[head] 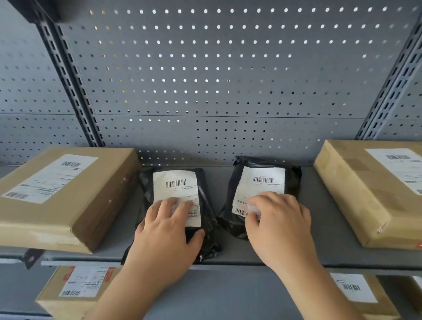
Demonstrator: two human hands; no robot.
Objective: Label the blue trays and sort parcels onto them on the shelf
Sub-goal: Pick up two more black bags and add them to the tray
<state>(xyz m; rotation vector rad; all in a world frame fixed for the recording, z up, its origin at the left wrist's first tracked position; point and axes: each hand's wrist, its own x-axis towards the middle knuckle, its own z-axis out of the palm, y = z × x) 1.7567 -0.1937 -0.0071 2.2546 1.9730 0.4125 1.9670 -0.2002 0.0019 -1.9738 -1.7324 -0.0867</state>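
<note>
From the head view we see both hands reaching onto a grey shelf [286, 250] where two black parcels lie side by side, apart from each other. Our left hand [167, 234] lies flat on the left bag [208, 217], its fingers straight and spread over the lower part of the white label [175, 185] and the thumb on the black film to the right. Our right hand [280, 229] covers the near part of the right bag [292, 180], fingers bent over that bag's label [261, 180]; we cannot tell whether it grips the bag or only rests on it. A left box [52, 198] lies just beside the left bag and overhangs the front edge of the shelf. A right box [367, 195] lies near the right bag, towards the right end of the shelf. Behind them stands a grey pegboard [211, 72]. On the shelf below we see more labelled cardboard boxes [81, 288].
</note>
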